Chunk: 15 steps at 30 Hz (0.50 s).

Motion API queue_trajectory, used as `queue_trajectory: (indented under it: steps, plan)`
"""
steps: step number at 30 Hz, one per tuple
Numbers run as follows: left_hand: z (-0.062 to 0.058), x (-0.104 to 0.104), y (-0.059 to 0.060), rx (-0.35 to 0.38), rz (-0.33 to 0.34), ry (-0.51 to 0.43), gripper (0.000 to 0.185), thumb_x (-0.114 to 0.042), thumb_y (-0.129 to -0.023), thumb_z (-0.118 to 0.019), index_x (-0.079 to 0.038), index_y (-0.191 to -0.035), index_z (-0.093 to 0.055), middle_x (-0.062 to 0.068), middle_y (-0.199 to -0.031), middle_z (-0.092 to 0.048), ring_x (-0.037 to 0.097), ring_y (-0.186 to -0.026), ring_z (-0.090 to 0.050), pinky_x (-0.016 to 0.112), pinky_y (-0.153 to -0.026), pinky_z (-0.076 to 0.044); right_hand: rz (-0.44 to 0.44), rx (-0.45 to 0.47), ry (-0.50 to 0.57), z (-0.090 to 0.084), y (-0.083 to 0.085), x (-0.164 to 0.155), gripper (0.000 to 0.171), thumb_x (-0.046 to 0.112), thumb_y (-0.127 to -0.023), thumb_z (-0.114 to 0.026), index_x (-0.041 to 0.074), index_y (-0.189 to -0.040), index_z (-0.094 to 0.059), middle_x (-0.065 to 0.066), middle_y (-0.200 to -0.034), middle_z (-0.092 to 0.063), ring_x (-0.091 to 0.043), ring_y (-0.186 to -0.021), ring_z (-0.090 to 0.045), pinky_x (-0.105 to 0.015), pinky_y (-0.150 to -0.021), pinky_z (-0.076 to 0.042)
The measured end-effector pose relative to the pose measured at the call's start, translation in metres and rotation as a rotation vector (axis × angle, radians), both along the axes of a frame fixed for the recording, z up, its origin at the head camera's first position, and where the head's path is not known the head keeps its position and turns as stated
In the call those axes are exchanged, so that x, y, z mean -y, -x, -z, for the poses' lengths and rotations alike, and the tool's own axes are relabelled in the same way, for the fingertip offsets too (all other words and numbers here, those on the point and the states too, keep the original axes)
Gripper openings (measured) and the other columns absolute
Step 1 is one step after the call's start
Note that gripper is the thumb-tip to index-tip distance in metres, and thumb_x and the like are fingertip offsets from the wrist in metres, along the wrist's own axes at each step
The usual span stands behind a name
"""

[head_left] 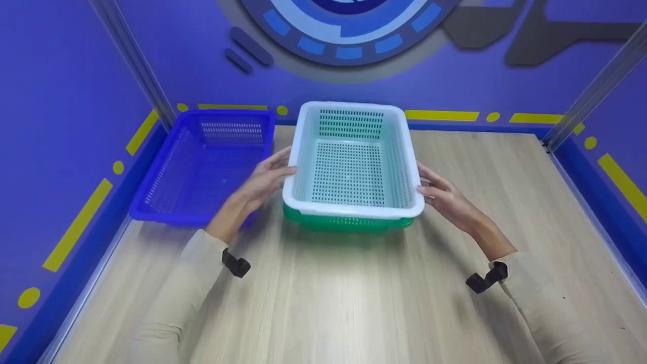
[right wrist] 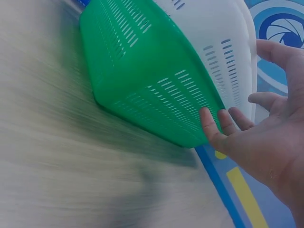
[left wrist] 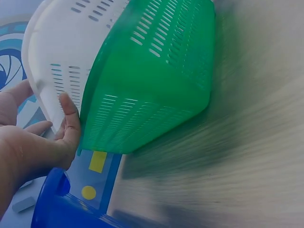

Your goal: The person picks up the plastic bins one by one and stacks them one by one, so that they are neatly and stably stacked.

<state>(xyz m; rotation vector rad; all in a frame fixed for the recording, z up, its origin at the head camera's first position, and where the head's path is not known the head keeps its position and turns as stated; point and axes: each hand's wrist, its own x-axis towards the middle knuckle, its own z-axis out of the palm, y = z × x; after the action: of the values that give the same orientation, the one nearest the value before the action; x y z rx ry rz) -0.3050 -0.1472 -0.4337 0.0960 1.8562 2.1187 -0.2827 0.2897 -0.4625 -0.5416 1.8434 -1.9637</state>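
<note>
White plastic, perforated all over, makes up the upper basket (head_left: 354,162), which sits nested in a green basket (head_left: 349,222) on the pale wood-grain table (head_left: 354,303). From the head view only a narrow green strip shows beneath the white rim, and a blue basket (head_left: 202,167) stands just beside the pair on the left, against the purple wall (head_left: 60,101). The wrist views show what the head view hides: the green basket's slotted side walls and underside, broad and deep, with the white basket's wall rising past its rim. The left hand (head_left: 265,177) lies at the white basket's left side with fingers straight and spread; the left wrist view shows its thumb (left wrist: 71,118) touching the basket wall where white meets green, the other fingers extended along the white wall, nothing wrapped round. The right hand (head_left: 445,194) mirrors it on the right side, palm open; in the right wrist view its fingertips (right wrist: 209,121) touch the green basket's edge while the thumb stands clear of the white wall. The stacked baskets thus lie squarely between the two flat hands, at the table's middle toward the back wall.
</note>
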Motion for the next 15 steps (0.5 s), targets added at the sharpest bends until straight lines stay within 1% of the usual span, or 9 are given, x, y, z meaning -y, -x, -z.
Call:
queue_trajectory:
  steps: [3, 6, 8, 10, 12, 15]
  plan:
    - [0.000, -0.002, 0.000, -0.011, 0.004, 0.035, 0.068, -0.007, -0.096, -0.067, -0.017, -0.157, -0.040, 0.015, -0.152, -0.050, 0.031, -0.135, -0.053, 0.046, -0.115, -0.042, 0.005, 0.032, -0.003, 0.004, 0.001, 0.000, 0.068, 0.012, -0.107, -0.049, 0.022, -0.166, -0.016, -0.013, -0.168, -0.022, -0.014, -0.140, -0.051, -0.027, -0.109, -0.049]
    - [0.002, -0.003, -0.001, -0.034, -0.001, 0.068, 0.066, -0.005, -0.096, -0.065, -0.015, -0.157, -0.041, 0.017, -0.152, -0.050, 0.030, -0.136, -0.051, 0.048, -0.120, -0.034, 0.012, 0.072, 0.017, 0.007, 0.001, 0.001, 0.069, 0.012, -0.107, -0.048, 0.023, -0.166, -0.014, -0.011, -0.169, -0.018, -0.013, -0.138, -0.052, -0.029, -0.106, -0.052]
    - [0.004, -0.005, -0.001, -0.037, -0.015, 0.082, 0.066, -0.005, -0.096, -0.064, -0.015, -0.157, -0.041, 0.016, -0.153, -0.049, 0.029, -0.138, -0.048, 0.048, -0.124, -0.026, 0.011, 0.091, 0.034, 0.009, 0.001, 0.003, 0.070, 0.012, -0.107, -0.048, 0.022, -0.166, -0.013, -0.012, -0.169, -0.016, -0.015, -0.138, -0.052, -0.031, -0.104, -0.054]
    - [0.006, -0.007, -0.002, -0.028, -0.031, 0.077, 0.067, -0.004, -0.096, -0.062, -0.014, -0.158, -0.039, 0.017, -0.155, -0.047, 0.029, -0.141, -0.045, 0.047, -0.127, -0.021, 0.002, 0.101, 0.048, 0.011, 0.001, 0.004, 0.070, 0.011, -0.107, -0.048, 0.022, -0.166, -0.012, -0.014, -0.170, -0.014, -0.019, -0.141, -0.050, -0.032, -0.103, -0.054]
    - [0.009, -0.009, -0.003, -0.006, -0.047, 0.069, 0.070, -0.003, -0.096, -0.062, -0.014, -0.159, -0.036, 0.014, -0.158, -0.044, 0.029, -0.145, -0.041, 0.047, -0.128, -0.017, -0.013, 0.112, 0.058, 0.013, 0.001, 0.005, 0.071, 0.011, -0.107, -0.047, 0.022, -0.166, -0.010, -0.015, -0.171, -0.011, -0.025, -0.145, -0.046, -0.034, -0.104, -0.054]
    - [0.013, -0.012, -0.005, 0.026, -0.052, 0.063, 0.075, -0.003, -0.096, -0.060, -0.017, -0.162, -0.028, 0.012, -0.164, -0.036, 0.029, -0.150, -0.033, 0.048, -0.129, -0.015, -0.034, 0.125, 0.067, 0.018, 0.001, 0.006, 0.071, 0.010, -0.107, -0.046, 0.023, -0.166, -0.009, -0.015, -0.173, -0.007, -0.030, -0.149, -0.041, -0.036, -0.105, -0.053]
